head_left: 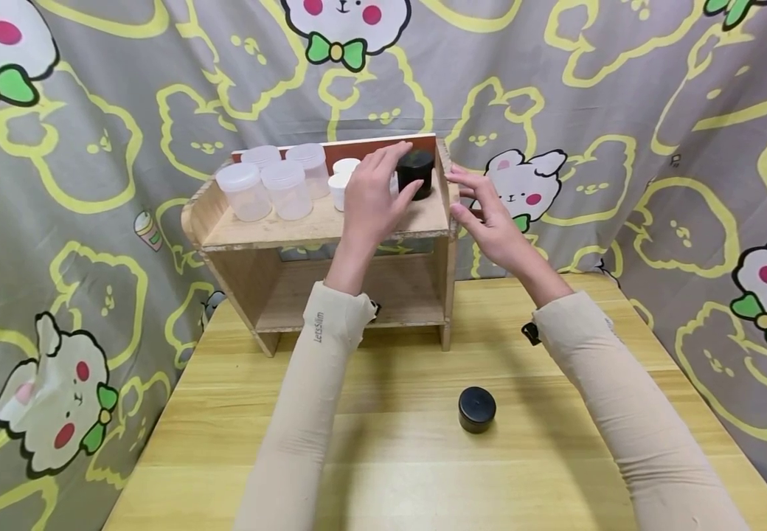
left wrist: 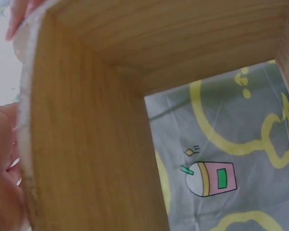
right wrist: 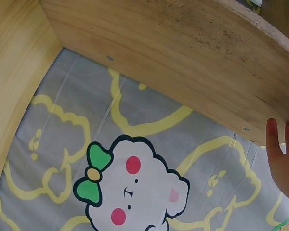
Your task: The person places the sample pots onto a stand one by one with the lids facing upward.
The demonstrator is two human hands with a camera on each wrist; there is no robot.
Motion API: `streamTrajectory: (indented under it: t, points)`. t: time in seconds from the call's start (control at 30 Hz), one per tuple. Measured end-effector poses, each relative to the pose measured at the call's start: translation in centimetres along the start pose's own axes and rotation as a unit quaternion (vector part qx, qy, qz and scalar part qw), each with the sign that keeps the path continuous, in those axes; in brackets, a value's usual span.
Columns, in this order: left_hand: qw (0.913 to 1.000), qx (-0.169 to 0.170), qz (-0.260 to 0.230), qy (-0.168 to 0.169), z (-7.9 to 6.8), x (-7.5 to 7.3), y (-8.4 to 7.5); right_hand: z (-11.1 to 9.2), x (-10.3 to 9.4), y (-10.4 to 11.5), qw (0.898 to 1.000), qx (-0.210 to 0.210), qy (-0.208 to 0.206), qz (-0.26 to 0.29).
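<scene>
My left hand [head_left: 375,193] reaches over the top board of a small wooden shelf [head_left: 264,234]. Its thumb lies at the front of a black jar [head_left: 417,173] and its fingers arch to the jar's back left, so it grips the jar at the board's right end. In the left wrist view, part of the hand [left wrist: 4,166] shows beside the wood. My right hand [head_left: 493,221] touches the shelf's right side panel [head_left: 450,258], its fingers fairly straight. The right wrist view shows two fingertips of this hand [right wrist: 286,161] against the panel.
Several translucent jars [head_left: 244,193] stand on the shelf's left half, with small white jars [head_left: 338,190] beside them. A second black round container [head_left: 476,409] sits on the wooden table [head_left: 410,472]. Printed grey curtains [head_left: 556,88] hang behind and along both sides.
</scene>
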State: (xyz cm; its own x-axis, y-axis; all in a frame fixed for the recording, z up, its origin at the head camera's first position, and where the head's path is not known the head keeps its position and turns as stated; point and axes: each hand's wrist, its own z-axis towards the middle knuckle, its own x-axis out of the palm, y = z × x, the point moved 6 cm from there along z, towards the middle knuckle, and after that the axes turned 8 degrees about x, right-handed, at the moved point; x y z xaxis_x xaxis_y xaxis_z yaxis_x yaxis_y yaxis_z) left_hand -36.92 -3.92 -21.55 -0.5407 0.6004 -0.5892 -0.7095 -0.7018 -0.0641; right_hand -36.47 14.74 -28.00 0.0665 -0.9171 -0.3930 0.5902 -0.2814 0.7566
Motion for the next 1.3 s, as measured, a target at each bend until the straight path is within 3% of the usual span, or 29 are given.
streamTrajectory:
  t: [0.17,0.3,0.57,0.67,0.73,0.87,0.93,1.07,1.13,1.23,1.3]
  points:
    - [0.9984,0.035,-0.026,-0.035,-1.3,-1.4,-1.4,-0.1,0.1,0.4,1.000,0.001,-0.002,-0.004]
    - [0.9954,0.058,-0.051,-0.057,-2.9,-2.2,-2.6,-0.6,0.2,2.0,1.000,0.002,0.004,-0.004]
    - [0.9855,0.094,-0.120,-0.076,-7.6,-1.9,-4.5,-1.0,0.2,3.5,1.000,-0.001,0.011,-0.001]
    - [0.9812,0.110,-0.147,-0.059,-9.9,-1.1,-5.1,-0.7,0.1,2.7,1.000,-0.003,0.007,-0.006]
    - [0.9799,0.112,-0.162,-0.031,-11.6,-0.2,-5.4,-0.4,0.1,1.7,1.000,-0.002,0.003,-0.007]
    - [0.9744,0.076,-0.193,0.087,-15.2,2.6,-5.8,0.0,-0.1,0.4,1.000,0.001,-0.003,-0.010]
    - [0.9640,0.048,-0.204,0.163,-17.0,4.3,-6.0,-0.1,-0.1,0.7,1.000,0.004,-0.002,-0.007]
    - [0.9256,0.010,-0.240,0.293,-20.3,7.3,-6.5,-0.6,0.0,2.4,1.000,0.007,0.006,-0.001]
    - [0.9036,0.002,-0.266,0.336,-21.8,8.6,-6.9,-0.7,0.1,3.0,1.000,0.009,0.009,0.002]
    - [0.8727,-0.016,-0.298,0.386,-23.6,10.4,-7.3,-0.4,0.0,1.9,1.000,0.008,0.009,-0.001]
    - [0.8579,-0.019,-0.311,0.408,-24.6,11.4,-7.6,-0.1,0.0,1.0,1.000,0.009,0.009,0.000]
